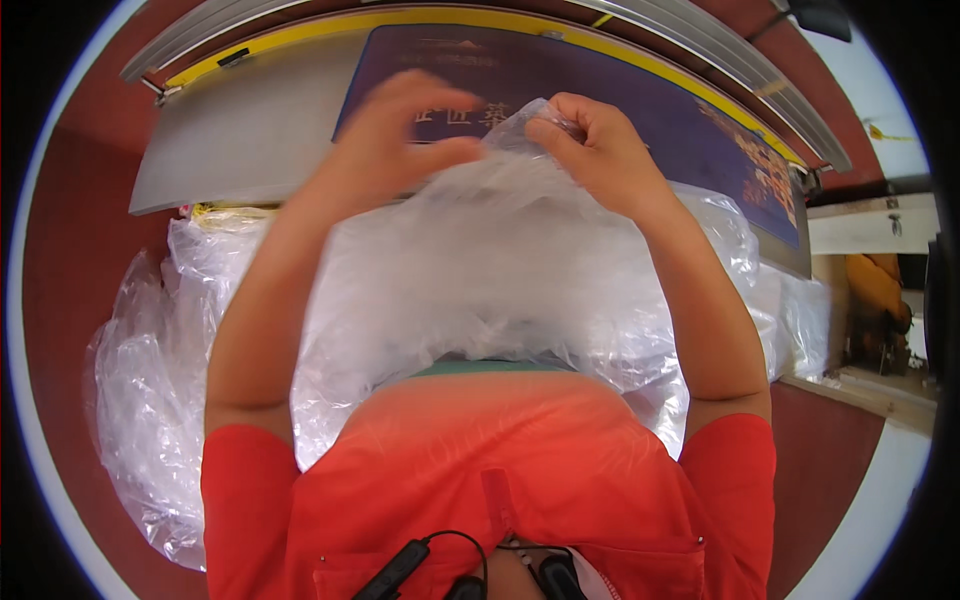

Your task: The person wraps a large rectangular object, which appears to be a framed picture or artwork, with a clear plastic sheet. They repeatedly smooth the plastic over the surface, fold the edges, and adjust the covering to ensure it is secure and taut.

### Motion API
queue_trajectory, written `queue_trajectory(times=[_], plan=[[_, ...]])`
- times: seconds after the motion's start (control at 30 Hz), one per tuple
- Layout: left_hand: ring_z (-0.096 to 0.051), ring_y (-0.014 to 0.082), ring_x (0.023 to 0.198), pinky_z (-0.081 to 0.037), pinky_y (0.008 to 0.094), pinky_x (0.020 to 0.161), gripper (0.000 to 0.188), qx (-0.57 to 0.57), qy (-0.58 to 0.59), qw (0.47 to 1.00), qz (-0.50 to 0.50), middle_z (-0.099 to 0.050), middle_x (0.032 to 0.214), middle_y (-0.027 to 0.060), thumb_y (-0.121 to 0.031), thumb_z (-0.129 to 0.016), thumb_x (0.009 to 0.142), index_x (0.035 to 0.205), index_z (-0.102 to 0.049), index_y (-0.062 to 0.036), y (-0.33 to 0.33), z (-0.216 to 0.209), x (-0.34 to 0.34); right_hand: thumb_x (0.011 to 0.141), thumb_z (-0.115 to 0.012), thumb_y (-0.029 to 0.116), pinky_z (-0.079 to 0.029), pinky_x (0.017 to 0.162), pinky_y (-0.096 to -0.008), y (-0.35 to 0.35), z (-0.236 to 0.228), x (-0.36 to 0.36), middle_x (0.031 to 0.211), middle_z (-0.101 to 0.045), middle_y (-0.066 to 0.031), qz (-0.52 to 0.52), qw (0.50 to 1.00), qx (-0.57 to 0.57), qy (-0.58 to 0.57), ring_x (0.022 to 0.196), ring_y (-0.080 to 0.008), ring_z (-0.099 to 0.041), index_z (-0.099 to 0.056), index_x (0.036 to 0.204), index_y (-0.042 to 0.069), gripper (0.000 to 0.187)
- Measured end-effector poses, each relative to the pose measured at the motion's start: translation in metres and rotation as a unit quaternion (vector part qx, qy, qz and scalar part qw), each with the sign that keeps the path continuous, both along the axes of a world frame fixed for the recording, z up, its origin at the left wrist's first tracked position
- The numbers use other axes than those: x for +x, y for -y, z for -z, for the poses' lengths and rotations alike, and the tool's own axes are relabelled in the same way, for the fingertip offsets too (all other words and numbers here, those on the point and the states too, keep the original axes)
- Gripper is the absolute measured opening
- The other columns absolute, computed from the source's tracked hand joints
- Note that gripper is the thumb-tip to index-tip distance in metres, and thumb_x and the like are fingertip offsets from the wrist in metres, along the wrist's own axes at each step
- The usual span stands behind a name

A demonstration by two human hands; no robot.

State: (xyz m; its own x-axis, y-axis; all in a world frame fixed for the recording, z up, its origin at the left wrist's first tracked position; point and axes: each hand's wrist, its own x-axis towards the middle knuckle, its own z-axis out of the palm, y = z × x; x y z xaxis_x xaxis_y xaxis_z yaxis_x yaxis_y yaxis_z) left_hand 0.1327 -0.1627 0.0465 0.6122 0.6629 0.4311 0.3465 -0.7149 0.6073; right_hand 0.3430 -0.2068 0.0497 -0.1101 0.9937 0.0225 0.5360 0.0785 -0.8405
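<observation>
My right hand (598, 145) pinches the gathered top corner of a clear plastic bag or sheet (480, 250), raised in front of me; I cannot tell which of the two it is. The plastic hangs down from that hand in a wide, hazy spread. To its left, my left hand (405, 130) is smeared by motion, with thumb and fingers apart and nothing seen between them. Its thumb tip comes close to the upper edge of the plastic.
More crumpled clear plastic (160, 420) spills down on the left. Behind my hands lies a grey board (250, 120) bearing a dark blue mat (560, 70), bordered by a yellow strip (440, 16) and a metal rail. A white drawer unit (870, 228) stands at right.
</observation>
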Motion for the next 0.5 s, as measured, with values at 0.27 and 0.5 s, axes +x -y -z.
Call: queue_trajectory(times=[0.27,0.5], plan=[[-0.046,0.0056,0.064,-0.037,0.0189,0.059,0.014,-0.258,0.056,0.963,0.055,-0.053,0.076,-0.0009,-0.017,-0.057,0.076,0.075,-0.056,-0.0029,0.021,-0.003,0.058,0.076,-0.053,0.017,-0.039,0.047,-0.0256,0.069,-0.027,0.027,0.054,-0.048,-0.0045,0.043,0.971,0.111,0.205,0.050,-0.0114,-0.047,-0.049,0.083,0.005,0.014],[-0.050,0.0084,0.061,-0.044,0.0220,0.058,0.014,-0.529,0.372,0.762,0.031,-0.054,0.072,0.0025,-0.014,-0.053,0.079,0.084,-0.055,-0.0012,0.050,0.017,0.043,0.081,-0.047,0.027,-0.041,0.046,-0.0258,0.076,-0.001,-0.008,0.063,-0.055,-0.0073,-0.034,0.973,-0.095,-0.208,0.048,-0.0116,-0.049,-0.048,0.107,0.008,0.032]])
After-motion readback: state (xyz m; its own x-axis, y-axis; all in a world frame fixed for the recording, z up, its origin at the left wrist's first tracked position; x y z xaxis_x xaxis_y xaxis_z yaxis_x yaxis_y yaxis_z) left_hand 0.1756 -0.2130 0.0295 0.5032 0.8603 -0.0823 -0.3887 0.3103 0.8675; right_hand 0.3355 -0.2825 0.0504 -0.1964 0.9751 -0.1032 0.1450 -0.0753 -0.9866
